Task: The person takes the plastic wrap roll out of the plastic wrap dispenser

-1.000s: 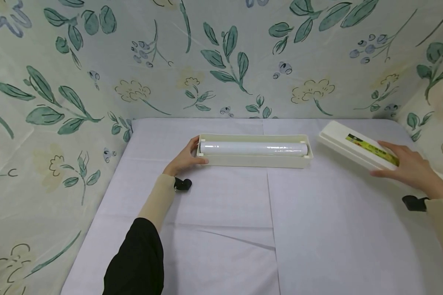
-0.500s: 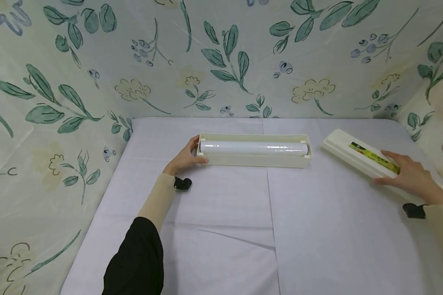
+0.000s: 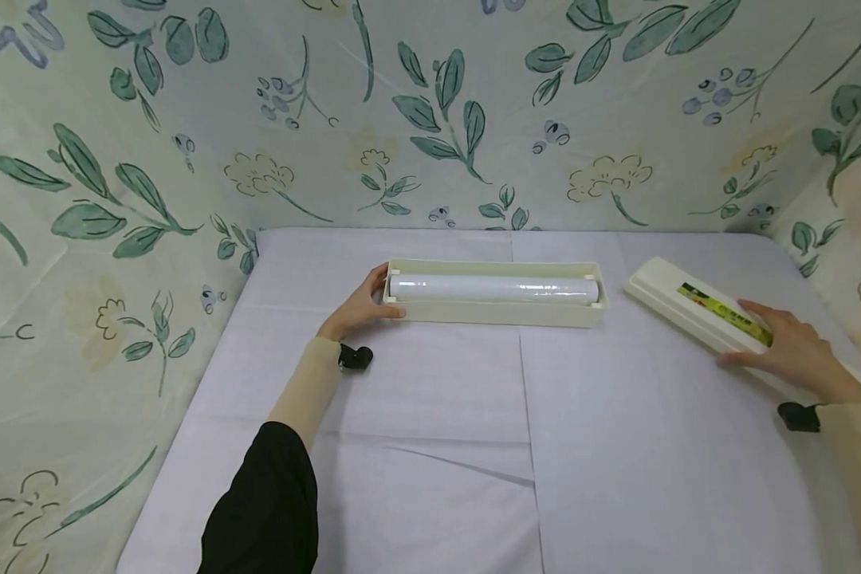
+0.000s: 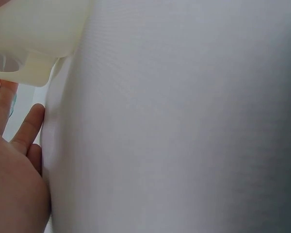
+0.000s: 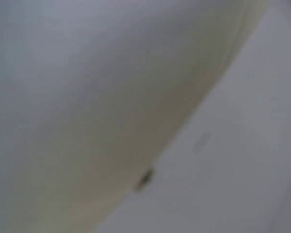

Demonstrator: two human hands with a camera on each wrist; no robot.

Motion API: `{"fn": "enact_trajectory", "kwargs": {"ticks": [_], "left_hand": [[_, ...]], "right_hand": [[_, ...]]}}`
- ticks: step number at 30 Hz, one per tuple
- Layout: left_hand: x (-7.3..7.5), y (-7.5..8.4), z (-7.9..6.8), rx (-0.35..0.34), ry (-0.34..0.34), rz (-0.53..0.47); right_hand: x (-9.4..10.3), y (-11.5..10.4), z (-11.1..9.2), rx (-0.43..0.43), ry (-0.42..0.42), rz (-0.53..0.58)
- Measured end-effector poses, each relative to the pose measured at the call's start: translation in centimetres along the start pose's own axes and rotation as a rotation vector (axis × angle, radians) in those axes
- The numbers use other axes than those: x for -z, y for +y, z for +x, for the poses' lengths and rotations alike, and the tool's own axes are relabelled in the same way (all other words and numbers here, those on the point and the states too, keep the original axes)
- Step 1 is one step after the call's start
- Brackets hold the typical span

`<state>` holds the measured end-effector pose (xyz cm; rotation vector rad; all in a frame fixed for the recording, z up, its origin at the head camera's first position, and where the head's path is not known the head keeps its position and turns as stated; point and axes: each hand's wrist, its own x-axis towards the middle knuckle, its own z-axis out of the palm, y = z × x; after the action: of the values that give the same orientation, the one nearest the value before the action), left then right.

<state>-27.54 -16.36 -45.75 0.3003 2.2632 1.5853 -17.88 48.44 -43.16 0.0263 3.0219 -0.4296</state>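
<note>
An off-white cling film box (image 3: 495,313) sits lengthwise on the table, its top off. Inside lies a shiny white roll of film (image 3: 493,288). My left hand (image 3: 359,309) grips the box's left end, thumb on the front and fingers behind. The left wrist view has the box's end (image 4: 39,29) above the hand (image 4: 12,179). To the right, the long white lid (image 3: 662,279) lies slanted, low at the table, bearing a yellow-green label (image 3: 721,312). My right hand (image 3: 803,351) holds it across its near part. In the right wrist view the pale lid (image 5: 136,121) is blurred.
A white cloth (image 3: 430,494) with fold creases covers the table. Behind it and at both sides hangs floral fabric (image 3: 445,119). Black wrist camera mounts (image 3: 355,358) sit at both wrists.
My right hand has carried the lid a little toward me and lowered it, and its slant is slightly steeper. The left hand and the box have stayed in place.
</note>
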Motion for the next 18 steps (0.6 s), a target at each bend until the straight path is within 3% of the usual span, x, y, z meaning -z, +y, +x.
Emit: {"fn": "enact_trajectory", "kwargs": {"ticks": [18], "left_hand": [[-0.2,-0.5,0.2,-0.023,0.031,0.012]], "right_hand": [[-1.3,0.4,0.0,0.014,-0.002,0.019]]}}
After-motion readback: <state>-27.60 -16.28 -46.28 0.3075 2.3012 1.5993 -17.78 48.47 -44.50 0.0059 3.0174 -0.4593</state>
